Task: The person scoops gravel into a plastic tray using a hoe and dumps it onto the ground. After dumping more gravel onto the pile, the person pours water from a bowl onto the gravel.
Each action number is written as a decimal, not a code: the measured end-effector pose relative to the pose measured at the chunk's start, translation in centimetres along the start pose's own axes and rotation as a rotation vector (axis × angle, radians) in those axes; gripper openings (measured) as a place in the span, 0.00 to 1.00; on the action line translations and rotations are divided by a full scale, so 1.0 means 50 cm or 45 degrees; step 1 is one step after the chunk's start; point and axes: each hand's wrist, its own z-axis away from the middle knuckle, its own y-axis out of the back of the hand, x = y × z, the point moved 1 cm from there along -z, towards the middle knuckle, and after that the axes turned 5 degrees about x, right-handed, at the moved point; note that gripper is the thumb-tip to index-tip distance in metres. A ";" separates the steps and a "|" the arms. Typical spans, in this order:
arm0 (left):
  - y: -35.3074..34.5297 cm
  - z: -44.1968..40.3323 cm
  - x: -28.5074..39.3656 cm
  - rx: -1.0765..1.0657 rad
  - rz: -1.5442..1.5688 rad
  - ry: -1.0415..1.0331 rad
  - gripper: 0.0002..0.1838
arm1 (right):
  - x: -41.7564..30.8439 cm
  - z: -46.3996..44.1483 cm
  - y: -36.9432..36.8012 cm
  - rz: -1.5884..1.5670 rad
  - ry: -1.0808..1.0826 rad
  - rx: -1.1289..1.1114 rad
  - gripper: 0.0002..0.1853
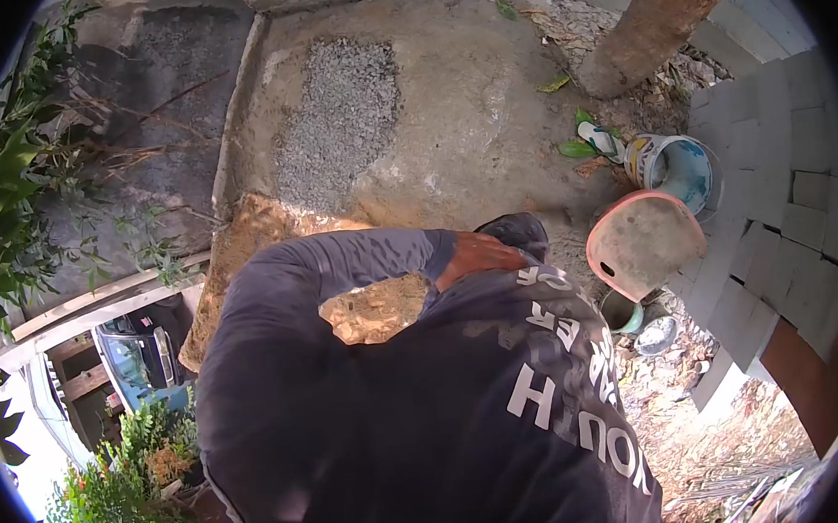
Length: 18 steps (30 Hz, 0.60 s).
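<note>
My left hand [480, 255] lies against the front of my dark shirt [421, 427], which carries large white letters. Its fingers look stretched out flat, with the tips partly hidden by the cloth, and I see nothing in them. A grey patterned sleeve [370, 255] covers that arm, which is bent at the elbow. Just beyond the hand is a dark grey rounded thing [519, 230] whose kind I cannot make out. My right hand is out of sight.
A gravel patch [341, 121] lies on the concrete floor [456, 94]. To the right are a flip-flop [600, 140], a paint-stained bucket [685, 170], a pink-rimmed cement-caked tub [646, 241] and stacked grey blocks [774, 198]. A tree trunk [650, 27] rises behind; plants [16, 192] line the left.
</note>
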 end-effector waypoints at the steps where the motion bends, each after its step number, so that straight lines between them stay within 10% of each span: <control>1: 0.006 -0.004 -0.010 -0.005 0.000 -0.011 0.59 | -0.015 0.010 -0.020 0.028 -0.009 -0.015 0.31; 18: 0.150 -0.101 -0.080 -0.146 0.122 -0.267 0.53 | 0.137 0.182 0.120 0.065 -0.456 0.487 0.30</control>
